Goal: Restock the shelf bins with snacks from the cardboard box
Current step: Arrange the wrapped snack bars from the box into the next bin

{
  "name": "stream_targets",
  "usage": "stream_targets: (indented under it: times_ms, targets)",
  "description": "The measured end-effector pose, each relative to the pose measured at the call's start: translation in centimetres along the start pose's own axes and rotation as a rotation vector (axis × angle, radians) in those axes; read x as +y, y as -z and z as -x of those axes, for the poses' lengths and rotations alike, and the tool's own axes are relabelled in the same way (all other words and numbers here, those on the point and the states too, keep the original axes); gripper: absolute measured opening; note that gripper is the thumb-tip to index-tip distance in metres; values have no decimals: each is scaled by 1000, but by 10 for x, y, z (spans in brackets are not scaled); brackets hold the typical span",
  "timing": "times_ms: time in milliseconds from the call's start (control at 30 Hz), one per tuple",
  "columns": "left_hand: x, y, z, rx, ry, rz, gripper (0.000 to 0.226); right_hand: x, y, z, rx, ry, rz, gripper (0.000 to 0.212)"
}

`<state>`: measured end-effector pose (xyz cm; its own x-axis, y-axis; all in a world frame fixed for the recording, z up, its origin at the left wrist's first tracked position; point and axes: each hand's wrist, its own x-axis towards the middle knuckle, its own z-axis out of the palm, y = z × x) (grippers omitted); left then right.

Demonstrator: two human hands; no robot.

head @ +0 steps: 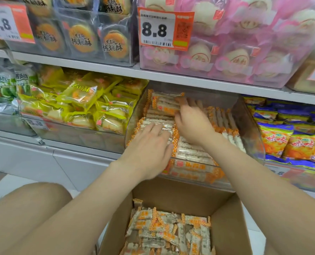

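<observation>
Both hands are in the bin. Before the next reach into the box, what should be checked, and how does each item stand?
1. Left hand empty: ok, it lies flat on the binned packs.
2. Right hand empty: cannot tell, its fingers are among the back packs.
3. Cardboard box open: ok.
4. Snack packs left in the box: ok, many.
5. Room left in the clear bin: cannot tell, the hands cover its middle.

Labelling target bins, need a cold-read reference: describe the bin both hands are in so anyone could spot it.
On the lower shelf row, under the white shelf board, look straight above the open cardboard box. The clear bin there sits between yellow packets and blue-and-orange bags. It alone holds long orange-and-white packets in rows, with the left hand and right hand inside it.
</observation>
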<state>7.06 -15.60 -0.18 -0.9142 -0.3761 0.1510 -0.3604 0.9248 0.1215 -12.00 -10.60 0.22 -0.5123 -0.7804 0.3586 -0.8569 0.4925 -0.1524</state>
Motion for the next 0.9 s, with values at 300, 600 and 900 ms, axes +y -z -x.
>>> stream_targets:
  times_ms: [300, 600, 900]
  targets:
    - [6, -6, -14, -113, 76, -14, 57, -5, -22, -33, 98, -56, -153, 40]
    - [20, -4, -12, -139, 132, -55, 60, -5, -21, -47, 34, -129, -263, 43]
    - [12, -5, -8, -100, 98, 11, 58, -6, -16, -36, 75, -118, -284, 46]
